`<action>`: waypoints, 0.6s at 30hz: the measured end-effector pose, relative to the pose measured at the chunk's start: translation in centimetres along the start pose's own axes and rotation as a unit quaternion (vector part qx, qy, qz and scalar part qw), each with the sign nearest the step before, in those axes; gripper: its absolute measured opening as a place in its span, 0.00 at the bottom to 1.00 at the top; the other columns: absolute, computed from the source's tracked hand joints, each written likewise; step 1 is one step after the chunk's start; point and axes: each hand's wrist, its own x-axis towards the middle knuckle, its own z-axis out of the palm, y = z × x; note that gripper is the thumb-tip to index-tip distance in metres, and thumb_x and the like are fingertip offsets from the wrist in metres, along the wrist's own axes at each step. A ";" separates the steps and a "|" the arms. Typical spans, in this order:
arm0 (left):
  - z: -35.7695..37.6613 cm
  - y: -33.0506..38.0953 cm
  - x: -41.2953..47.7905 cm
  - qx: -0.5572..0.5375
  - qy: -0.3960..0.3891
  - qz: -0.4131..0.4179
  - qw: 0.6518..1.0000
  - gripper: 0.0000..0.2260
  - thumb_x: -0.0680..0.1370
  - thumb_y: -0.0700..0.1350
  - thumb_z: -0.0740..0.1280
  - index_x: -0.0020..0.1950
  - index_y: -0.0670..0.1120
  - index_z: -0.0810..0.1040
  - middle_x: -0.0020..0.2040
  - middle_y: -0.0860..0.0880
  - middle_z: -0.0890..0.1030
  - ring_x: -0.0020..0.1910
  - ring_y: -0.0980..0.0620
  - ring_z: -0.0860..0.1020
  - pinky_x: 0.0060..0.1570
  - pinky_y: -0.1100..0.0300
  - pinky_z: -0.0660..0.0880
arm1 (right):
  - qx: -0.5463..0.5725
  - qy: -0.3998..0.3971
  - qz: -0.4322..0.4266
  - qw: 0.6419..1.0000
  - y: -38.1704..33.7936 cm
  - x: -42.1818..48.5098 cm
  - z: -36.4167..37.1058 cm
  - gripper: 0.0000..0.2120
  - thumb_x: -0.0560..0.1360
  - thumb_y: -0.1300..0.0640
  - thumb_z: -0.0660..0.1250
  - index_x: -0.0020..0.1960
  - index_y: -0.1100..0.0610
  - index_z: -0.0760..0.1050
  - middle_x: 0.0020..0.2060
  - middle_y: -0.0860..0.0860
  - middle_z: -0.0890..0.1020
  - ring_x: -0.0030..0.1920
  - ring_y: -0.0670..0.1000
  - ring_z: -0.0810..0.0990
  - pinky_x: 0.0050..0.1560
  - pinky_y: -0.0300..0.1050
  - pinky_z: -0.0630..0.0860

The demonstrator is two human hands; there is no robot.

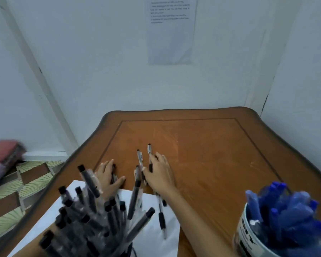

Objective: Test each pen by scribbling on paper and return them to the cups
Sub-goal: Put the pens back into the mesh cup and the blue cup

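My right hand (158,173) and left hand (108,178) press flat, fingers spread, on pens (140,158) pointing twelve o'clock.

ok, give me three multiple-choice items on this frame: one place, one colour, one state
1. Where does the mug of blue pens stand?
A. at the near right of the table
B. on a shelf
C. on a chair

2. What colour are the caps of the near-left pens?
A. red
B. black
C. green

3. What is the right hand doing?
A. resting on loose pens on the table
B. lifting the mug
C. holding one pen up in the air

Key:
1 A: the mug sits on the wood at the frame's lower right.
2 B: every cap in that bunch is black.
3 A: its fingers lie spread over pens that lie flat on the tabletop.
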 end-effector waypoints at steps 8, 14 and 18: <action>-1.1 0.8 0.7 0.006 -0.066 -0.012 0.998 0.62 0.54 0.84 0.47 0.77 0.46 0.48 0.78 0.47 0.51 0.76 0.48 0.53 0.73 0.51 0.54 | -0.005 -0.023 -0.030 0.999 0.5 -0.3 -0.2 0.44 0.73 0.34 0.61 0.78 0.53 0.44 0.77 0.51 0.47 0.76 0.51 0.42 0.74 0.47 0.44; 0.0 1.1 -0.7 0.037 -0.043 -0.013 0.998 0.41 0.77 0.62 0.60 0.76 0.43 0.39 0.78 0.47 0.44 0.77 0.50 0.45 0.74 0.55 0.48 | -0.082 0.032 -0.057 0.994 0.3 -0.4 0.1 0.36 0.76 0.43 0.60 0.77 0.55 0.48 0.75 0.51 0.56 0.74 0.52 0.53 0.72 0.48 0.52; 0.1 1.7 0.0 -0.021 -0.038 0.016 0.999 0.32 0.81 0.47 0.59 0.77 0.42 0.42 0.78 0.47 0.48 0.77 0.50 0.48 0.74 0.57 0.49 | -0.098 0.020 -0.069 0.993 0.4 -0.3 -0.1 0.31 0.79 0.53 0.57 0.77 0.58 0.48 0.75 0.51 0.57 0.74 0.52 0.53 0.74 0.47 0.52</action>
